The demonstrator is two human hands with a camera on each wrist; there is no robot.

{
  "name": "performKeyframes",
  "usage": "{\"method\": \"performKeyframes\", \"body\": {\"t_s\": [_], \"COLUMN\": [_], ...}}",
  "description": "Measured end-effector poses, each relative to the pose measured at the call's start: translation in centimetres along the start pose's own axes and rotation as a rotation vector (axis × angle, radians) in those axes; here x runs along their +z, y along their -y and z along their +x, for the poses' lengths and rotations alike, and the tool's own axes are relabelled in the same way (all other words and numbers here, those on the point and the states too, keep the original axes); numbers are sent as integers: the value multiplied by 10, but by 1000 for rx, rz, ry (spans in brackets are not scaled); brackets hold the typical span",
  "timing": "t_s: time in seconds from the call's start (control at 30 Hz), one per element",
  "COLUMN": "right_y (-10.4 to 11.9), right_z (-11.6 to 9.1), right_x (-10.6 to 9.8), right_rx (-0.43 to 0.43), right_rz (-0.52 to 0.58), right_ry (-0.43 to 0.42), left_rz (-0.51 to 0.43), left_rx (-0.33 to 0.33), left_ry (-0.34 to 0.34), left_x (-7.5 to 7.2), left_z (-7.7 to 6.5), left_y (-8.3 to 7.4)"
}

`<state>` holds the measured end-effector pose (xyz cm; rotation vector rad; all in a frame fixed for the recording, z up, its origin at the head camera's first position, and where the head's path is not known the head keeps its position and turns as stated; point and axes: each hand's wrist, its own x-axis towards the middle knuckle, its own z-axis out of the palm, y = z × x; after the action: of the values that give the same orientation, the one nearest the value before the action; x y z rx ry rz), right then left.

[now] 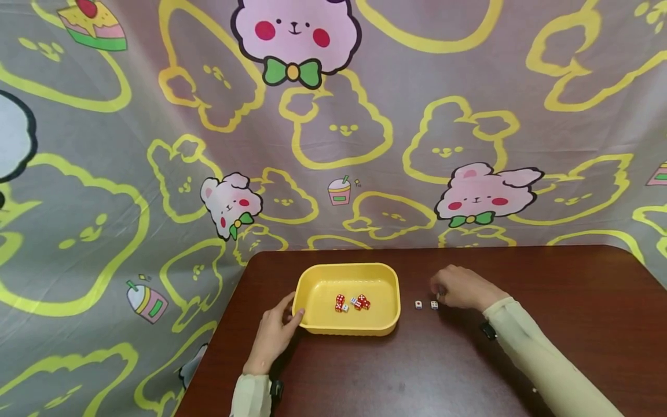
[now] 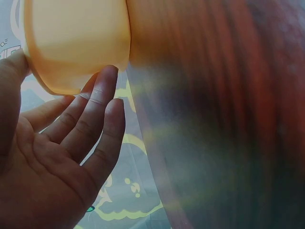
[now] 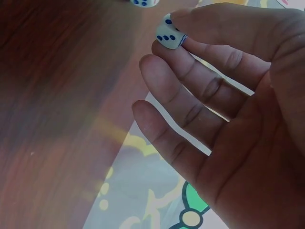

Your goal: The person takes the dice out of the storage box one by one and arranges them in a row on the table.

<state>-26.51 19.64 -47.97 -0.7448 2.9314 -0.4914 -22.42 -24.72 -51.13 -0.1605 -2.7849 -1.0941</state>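
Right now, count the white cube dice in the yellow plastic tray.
2 visible: one white cube die beside the left red cube dice, another white die beside the right red cube dice. More may be hidden.

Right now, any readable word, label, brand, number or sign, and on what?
Words, labels, brands, numerals: none readable.
White cubic dice, one in right hand: pips only.
Red cubic dice: white pips.
Grey cartoon-print fabric backdrop: marks beside pink printed cup too small to read.

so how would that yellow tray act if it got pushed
The yellow tray would probably slide rather than tip, being wide and low. Its thin-looking rim hints at light weight, its smooth moulded shape at stiffness. The loose dice inside might shift around.
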Motion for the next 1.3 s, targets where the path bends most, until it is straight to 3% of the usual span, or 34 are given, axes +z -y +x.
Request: {"method": "performKeyframes", "body": {"t_s": [0.2,1.3], "right_y": [-3,-9], "right_z": [-5,-18], "right_x": [5,11], "right_rx": [28,37], "right_rz": [38,18], "right_ry": [46,37], "left_rz": [0,13], "left_rx": [10,11], "left_ry": [-1,-2], "left_x": [0,-1], "left_z": [-1,0], "left_y": [1,-1]}}
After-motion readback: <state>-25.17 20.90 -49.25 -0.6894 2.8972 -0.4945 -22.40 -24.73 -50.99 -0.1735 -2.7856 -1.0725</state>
